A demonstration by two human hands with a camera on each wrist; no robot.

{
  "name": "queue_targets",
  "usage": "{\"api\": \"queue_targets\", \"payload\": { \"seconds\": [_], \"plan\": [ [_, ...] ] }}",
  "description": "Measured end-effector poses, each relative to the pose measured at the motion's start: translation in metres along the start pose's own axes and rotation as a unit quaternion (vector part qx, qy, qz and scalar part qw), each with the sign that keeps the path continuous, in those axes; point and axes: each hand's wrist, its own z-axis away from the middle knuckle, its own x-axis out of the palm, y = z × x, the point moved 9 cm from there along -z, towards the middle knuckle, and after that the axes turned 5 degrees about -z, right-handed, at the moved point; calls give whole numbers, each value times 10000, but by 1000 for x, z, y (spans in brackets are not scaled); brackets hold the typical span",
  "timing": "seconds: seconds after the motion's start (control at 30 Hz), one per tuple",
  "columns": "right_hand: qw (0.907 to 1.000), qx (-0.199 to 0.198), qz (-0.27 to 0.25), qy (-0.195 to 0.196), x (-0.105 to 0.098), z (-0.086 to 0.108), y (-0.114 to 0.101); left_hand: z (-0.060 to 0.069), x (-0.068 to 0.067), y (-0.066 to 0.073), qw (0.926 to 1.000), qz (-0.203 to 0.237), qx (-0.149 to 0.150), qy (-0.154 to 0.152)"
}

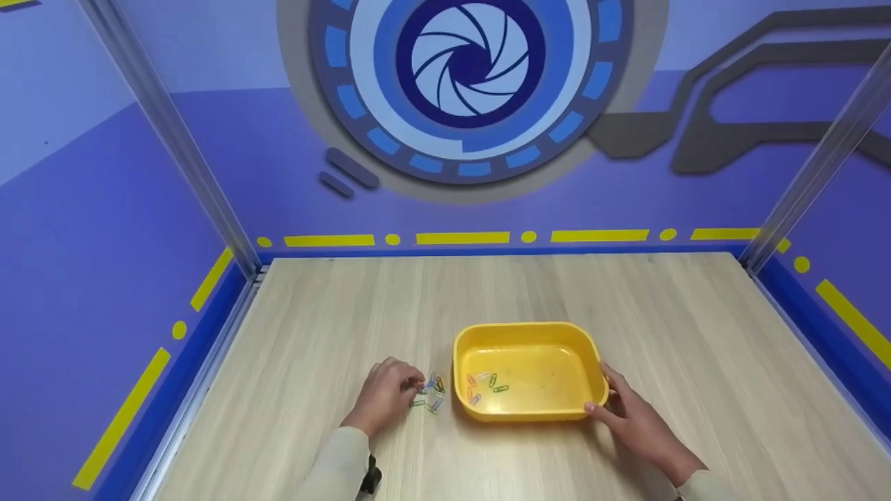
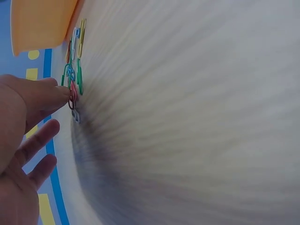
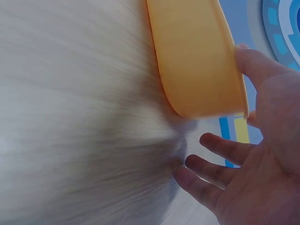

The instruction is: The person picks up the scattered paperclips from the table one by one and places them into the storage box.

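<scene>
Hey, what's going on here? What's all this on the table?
A person is working with paper clips at a wooden table. Their right hand holds a yellow tub by the rim at one corner. Their left hand is at a small pile of loose clips beside the tub; I can't tell whether it has gripped one. Several clips lie inside the tub, toward its left end.

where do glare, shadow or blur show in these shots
Head view: pale glare inside the yellow plastic tub; left wrist: dark shadow on the wood-grain tabletop beside the left hand, grain blurred; right wrist: shadow beside the right hand, grain smeared.
</scene>
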Motion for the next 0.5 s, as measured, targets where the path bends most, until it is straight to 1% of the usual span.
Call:
{"api": "queue_targets", "payload": {
  "seconds": [0.2,0.3,0.5],
  "plan": [
    [10000,55,25,-30,1,0,1,2,-7,4,9998,44,91,170],
    [10000,6,36,-55,2,0,0,4,-8,6,9999,58,64,138],
    [9999,-131,77,-28,0,1,0,0,-12,12,9999,65,39,130]
  ]
}}
